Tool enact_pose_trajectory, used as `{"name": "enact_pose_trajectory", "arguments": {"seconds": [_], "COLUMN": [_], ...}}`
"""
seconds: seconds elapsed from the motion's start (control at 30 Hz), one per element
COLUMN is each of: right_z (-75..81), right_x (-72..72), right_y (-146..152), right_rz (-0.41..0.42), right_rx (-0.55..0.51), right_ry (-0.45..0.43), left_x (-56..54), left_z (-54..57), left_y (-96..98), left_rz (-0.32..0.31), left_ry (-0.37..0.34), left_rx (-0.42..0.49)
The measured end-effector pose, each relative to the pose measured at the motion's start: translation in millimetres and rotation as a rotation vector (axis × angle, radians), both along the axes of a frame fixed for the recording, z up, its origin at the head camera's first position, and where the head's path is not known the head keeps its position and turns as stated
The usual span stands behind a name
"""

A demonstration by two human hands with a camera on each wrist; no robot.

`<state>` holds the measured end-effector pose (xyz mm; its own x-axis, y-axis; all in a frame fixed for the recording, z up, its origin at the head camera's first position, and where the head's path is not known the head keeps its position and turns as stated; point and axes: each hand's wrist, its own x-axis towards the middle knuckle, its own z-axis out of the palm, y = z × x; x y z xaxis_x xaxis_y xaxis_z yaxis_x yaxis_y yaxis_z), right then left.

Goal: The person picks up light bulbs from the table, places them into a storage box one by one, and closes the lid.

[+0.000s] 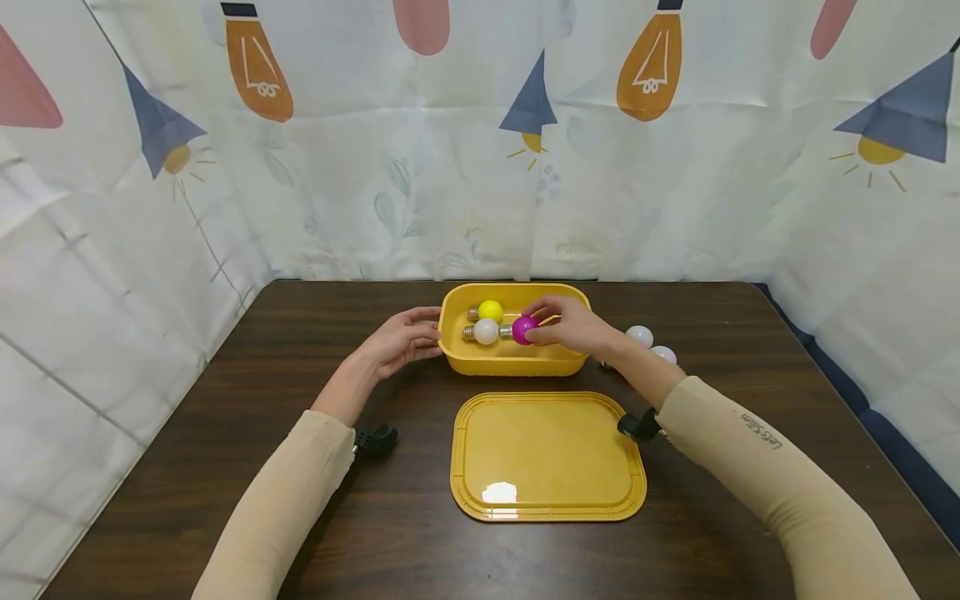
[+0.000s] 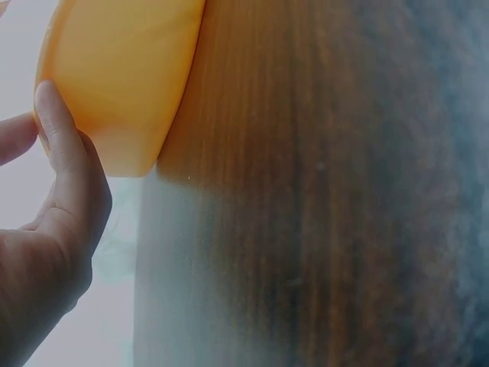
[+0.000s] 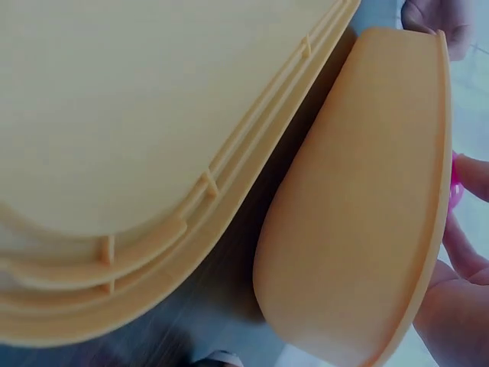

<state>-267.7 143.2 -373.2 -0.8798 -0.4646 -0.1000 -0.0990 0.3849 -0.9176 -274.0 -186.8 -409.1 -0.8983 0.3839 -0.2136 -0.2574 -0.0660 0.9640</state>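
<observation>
My right hand [image 1: 572, 323] pinches a magenta light bulb [image 1: 524, 330] between thumb and fingers, inside a yellow plastic container [image 1: 513, 367]. The bulb's metal screw base points left. Left of it in the container lie a white light bulb [image 1: 486, 332] and, behind that, a yellow light bulb [image 1: 491, 311]. Fingers of my left hand [image 1: 403, 340] reach out to the container's left end, their tips right at the rim. Seen from the left wrist, one straight finger [image 2: 61, 122] rests against the container's outer wall. The right wrist view shows only a sliver of magenta above the rim.
In front of the container, a yellow lid [image 1: 547, 454] lies on the dark wooden table [image 1: 360, 533]. White bulbs [image 1: 640, 336] lie right of the container, partly hidden by my right forearm. A printed white curtain [image 1: 465, 192] hangs behind the table.
</observation>
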Motion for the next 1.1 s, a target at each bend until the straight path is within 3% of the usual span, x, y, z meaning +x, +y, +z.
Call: {"name": "enact_pose_trajectory", "arguments": {"seconds": [0.43, 1.1], "right_z": [-8.5, -9.4], "right_x": [-4.1, -4.6], "right_y": [-12.0, -22.2], "right_rz": [0.006, 0.042], "right_rx": [0.026, 0.049], "right_ry": [0.022, 0.015], "left_x": [1.4, 3.4], "left_z": [1.2, 2.2], "left_y": [1.4, 2.0], "left_rz": [0.003, 0.006], "left_ry": [0.002, 0.01], "left_rx": [-0.009, -0.012]}}
